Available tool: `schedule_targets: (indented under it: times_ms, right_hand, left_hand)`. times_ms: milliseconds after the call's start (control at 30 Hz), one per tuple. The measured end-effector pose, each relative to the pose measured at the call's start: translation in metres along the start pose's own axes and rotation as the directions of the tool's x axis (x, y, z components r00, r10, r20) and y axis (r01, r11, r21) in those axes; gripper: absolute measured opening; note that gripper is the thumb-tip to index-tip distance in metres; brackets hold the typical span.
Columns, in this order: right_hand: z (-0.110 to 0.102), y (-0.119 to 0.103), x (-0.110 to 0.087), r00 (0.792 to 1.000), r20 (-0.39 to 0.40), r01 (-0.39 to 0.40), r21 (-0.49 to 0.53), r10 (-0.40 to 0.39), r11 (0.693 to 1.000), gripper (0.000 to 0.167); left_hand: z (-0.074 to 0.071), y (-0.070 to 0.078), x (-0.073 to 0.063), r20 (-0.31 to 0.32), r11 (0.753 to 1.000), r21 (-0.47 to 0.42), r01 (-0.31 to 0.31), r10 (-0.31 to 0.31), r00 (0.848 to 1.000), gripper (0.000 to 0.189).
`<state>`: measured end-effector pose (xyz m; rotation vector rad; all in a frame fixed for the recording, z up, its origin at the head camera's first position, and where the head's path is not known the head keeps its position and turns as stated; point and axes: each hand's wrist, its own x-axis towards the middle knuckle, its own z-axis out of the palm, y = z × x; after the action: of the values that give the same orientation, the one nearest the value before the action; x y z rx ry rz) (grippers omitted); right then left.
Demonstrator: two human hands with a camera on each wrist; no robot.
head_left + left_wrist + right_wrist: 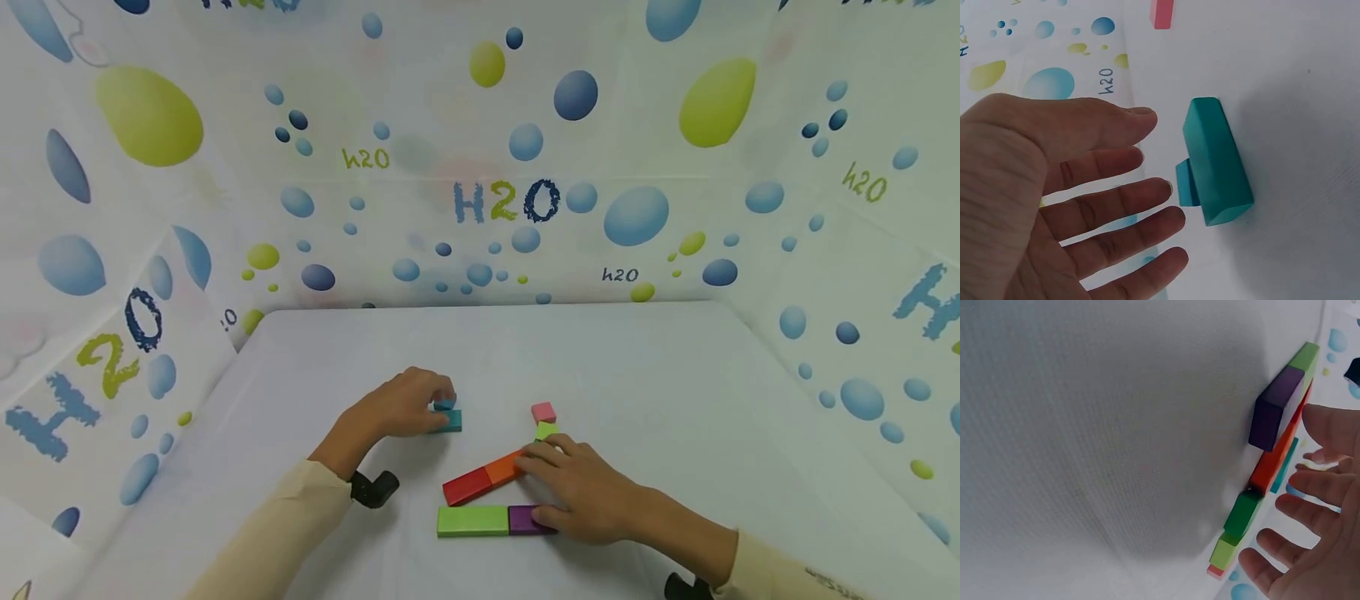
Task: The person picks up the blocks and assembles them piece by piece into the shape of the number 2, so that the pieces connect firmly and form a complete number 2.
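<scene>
My left hand (408, 404) is over a teal block (450, 421) and a small blue block (445, 405) behind it. In the left wrist view its fingers are spread and relaxed, a gap short of the teal block (1216, 159). My right hand (588, 492) hovers with loose fingers over the right ends of an orange block (503, 468) and a purple block (525, 520). A red block (467, 486) adjoins the orange one; a long light green block (472, 522) adjoins the purple. Hidden from the head view, a dark green block (1243, 512) shows in the right wrist view.
Behind the right hand sit a small lime block (546, 430) and a pink block (543, 412). The blocks lie on a white-covered table (375, 342). A printed bubble-pattern sheet (420, 158) encloses the back and sides.
</scene>
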<state>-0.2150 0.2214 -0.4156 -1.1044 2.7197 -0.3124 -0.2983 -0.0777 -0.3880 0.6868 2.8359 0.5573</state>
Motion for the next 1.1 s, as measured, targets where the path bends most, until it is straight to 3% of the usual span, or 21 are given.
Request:
schedule_targets:
  times_ms: [200, 400, 567, 1100]
  right_hand:
    - [0.000, -0.001, 0.002, 0.999, 0.045, -0.015, 0.022, 0.014, 1.000, 0.063]
    - [0.002, -0.003, 0.001, 0.996, 0.085, -0.035, -0.003, 0.036, 0.999, 0.067]
    - [0.004, -0.003, 0.001, 0.996, 0.083, -0.037, -0.020, 0.039, 0.999, 0.065]
    - [0.009, 0.004, -0.002, 0.999, 0.043, 0.006, -0.006, -0.005, 1.000, 0.063]
  left_hand:
    - [0.004, -0.004, 0.003, 0.009, 0.999, 0.003, 0.043, -0.043, 0.999, 0.029]
    - [0.005, -0.006, 0.007, 0.010, 0.999, 0.010, 0.045, -0.045, 0.999, 0.028]
    - [0.010, -0.008, 0.008, 0.037, 0.999, 0.031, 0.039, -0.040, 0.999, 0.025]
    - [0.018, -0.007, 0.007, 0.004, 0.994, 0.086, 0.073, -0.074, 0.997, 0.017]
